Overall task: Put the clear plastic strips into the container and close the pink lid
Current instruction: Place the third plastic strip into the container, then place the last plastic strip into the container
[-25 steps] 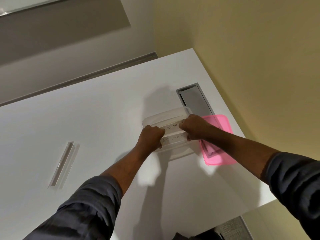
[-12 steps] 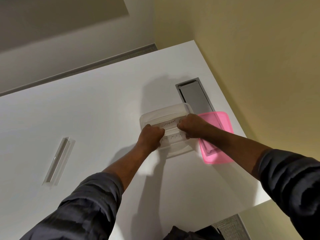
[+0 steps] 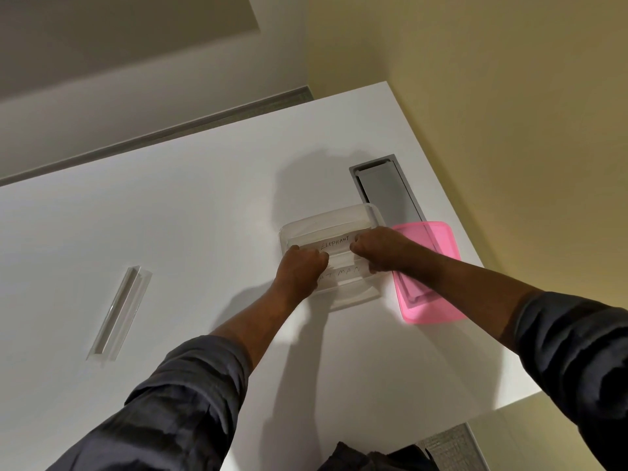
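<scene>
Both my hands are curled over the clear container (image 3: 339, 226) near the table's (image 3: 170, 215) right edge: left hand (image 3: 300, 266) and right hand (image 3: 380, 249) each pinch an end of a clear strip (image 3: 334, 244) lettered ELEPHANT, inside it. I see the pink lid (image 3: 431, 287) touching its right side, and another strip (image 3: 119, 314) well apart toward the left edge.
</scene>
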Action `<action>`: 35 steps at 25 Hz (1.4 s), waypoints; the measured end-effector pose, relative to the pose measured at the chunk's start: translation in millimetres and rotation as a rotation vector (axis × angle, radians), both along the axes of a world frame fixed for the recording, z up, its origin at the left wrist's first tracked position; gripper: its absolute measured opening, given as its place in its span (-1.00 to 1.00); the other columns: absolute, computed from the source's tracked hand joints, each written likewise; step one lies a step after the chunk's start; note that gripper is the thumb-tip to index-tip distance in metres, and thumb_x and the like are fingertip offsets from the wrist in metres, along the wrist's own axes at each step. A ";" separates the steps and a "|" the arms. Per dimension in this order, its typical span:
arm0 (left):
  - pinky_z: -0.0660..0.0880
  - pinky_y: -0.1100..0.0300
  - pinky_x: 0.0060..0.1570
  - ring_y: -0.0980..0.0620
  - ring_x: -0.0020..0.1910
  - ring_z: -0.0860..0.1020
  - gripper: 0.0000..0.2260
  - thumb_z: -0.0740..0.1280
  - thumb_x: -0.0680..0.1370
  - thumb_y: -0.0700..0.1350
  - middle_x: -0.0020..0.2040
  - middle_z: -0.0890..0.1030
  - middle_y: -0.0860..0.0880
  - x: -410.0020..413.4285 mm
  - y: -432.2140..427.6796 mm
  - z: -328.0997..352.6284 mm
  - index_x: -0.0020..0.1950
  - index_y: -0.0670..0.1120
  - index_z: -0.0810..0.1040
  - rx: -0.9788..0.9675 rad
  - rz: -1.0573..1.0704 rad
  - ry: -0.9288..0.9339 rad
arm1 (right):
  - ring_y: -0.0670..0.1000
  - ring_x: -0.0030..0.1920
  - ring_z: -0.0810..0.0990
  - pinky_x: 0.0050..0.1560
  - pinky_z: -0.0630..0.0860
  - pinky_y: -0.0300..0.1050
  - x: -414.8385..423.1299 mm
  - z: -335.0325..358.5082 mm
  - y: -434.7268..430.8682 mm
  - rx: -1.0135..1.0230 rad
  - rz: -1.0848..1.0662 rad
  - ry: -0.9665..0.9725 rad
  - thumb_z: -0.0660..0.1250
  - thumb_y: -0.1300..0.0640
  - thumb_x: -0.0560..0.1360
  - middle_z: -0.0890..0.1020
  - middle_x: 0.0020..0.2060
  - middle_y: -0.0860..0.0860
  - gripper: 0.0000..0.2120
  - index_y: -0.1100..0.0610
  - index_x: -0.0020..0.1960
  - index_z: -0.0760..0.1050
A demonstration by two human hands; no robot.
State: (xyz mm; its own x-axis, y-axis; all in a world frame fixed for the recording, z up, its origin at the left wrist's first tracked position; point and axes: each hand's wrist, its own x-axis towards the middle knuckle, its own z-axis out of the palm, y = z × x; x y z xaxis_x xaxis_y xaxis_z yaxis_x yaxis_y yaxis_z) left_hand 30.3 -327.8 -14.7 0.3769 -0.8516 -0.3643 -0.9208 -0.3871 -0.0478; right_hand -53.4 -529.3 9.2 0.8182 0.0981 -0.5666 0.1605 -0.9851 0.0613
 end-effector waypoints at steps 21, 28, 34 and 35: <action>0.64 0.03 -0.17 -0.03 -0.15 0.69 -0.88 0.38 0.66 0.02 -0.14 0.72 0.05 24.1 200.5 69.1 0.08 0.04 0.68 -0.619 0.743 0.152 | 0.07 0.08 0.71 0.06 0.61 -0.02 70.4 59.5 173.3 0.498 -0.191 -0.310 0.47 -0.03 0.57 0.73 0.11 -0.01 -0.68 0.02 0.29 0.63; 0.65 -0.05 -0.01 -0.11 -0.01 0.70 -0.88 0.38 0.64 -0.06 -0.02 0.75 0.00 56.7 315.1 58.4 0.11 -0.03 0.69 -0.587 1.049 0.103 | 0.06 0.10 0.69 0.10 0.57 -0.06 105.4 38.7 282.0 0.583 -0.153 -0.181 0.47 -0.02 0.58 0.74 0.09 0.00 -0.67 0.05 0.30 0.63; 0.63 -0.08 0.15 -0.16 0.19 0.66 -0.75 0.38 0.61 -0.17 0.21 0.70 -0.10 71.7 399.9 36.1 0.28 -0.09 0.67 -0.546 1.245 0.079 | 0.07 0.05 0.72 0.08 0.59 -0.10 124.2 11.9 364.0 0.691 -0.247 -0.057 0.50 0.04 0.56 0.77 0.03 0.03 -0.69 0.14 0.26 0.66; 0.62 -0.09 0.18 -0.16 0.22 0.65 -0.74 0.39 0.60 -0.19 0.23 0.70 -0.11 72.8 410.4 31.3 0.29 -0.11 0.67 -0.538 1.248 0.087 | 0.06 0.06 0.71 0.11 0.60 -0.08 127.4 7.8 375.8 0.723 -0.286 -0.031 0.50 0.04 0.56 0.77 0.03 0.04 -0.69 0.14 0.25 0.67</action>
State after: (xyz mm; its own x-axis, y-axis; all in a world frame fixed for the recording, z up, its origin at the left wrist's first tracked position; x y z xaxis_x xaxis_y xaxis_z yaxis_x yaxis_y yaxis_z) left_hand 103.1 82.6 16.6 0.9871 -0.0070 -0.1602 0.0603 -0.9093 0.4118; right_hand 74.0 -153.5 16.9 0.8819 0.2166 -0.4187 -0.0975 -0.7852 -0.6116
